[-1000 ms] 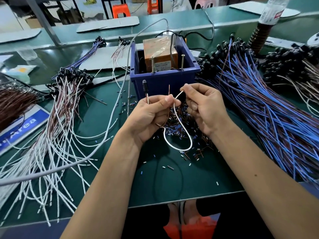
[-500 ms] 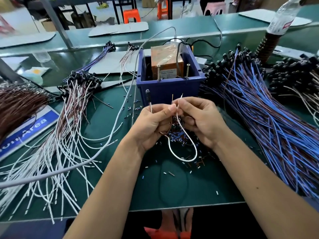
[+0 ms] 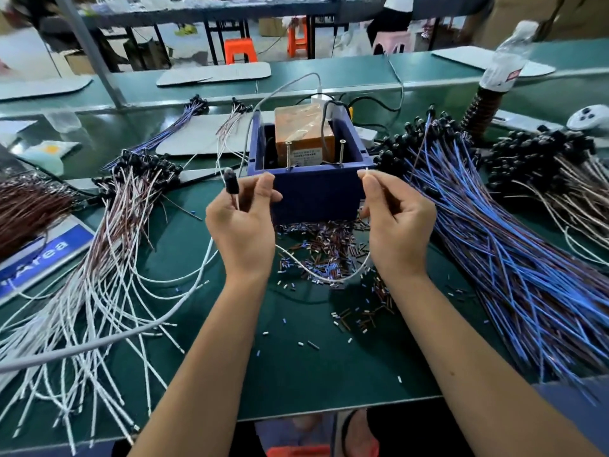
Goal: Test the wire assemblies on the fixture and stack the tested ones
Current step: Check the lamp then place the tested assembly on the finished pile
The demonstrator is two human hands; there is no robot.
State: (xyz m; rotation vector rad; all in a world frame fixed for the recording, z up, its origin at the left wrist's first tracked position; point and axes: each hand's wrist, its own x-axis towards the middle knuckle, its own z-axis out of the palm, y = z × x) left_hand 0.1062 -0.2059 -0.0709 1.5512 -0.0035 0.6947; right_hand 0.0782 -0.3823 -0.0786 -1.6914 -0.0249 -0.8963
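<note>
Fingers of the left hand (image 3: 242, 232) curl round one end of a white wire (image 3: 316, 273), pinching it just below its black cap (image 3: 229, 183), which stands upright above the knuckles. Fingers of the right hand (image 3: 397, 225) pinch the wire's other end between thumb and forefinger, the bare tip poking up level with the box rim. Between the two hands the wire sags in a loose loop, low over a litter of short cut sleeves (image 3: 329, 249) on the green surface (image 3: 296, 374).

Both hands are held just in front of the blue box (image 3: 313, 189), the left at its near left corner, the right at its near right corner. Inside the box sits an orange-brown block (image 3: 298, 127), and two screws (image 3: 341, 153) stand upright along the near rim; whether the wire tip touches either one is hard to tell.

To the left lies a fanned pile of white and brown wires (image 3: 99, 258) with black caps at the far end. To the right lies a thick pile of blue wires (image 3: 510, 258), caps also at the far end. A grey cable (image 3: 138, 328) runs from the box across the left pile.
</note>
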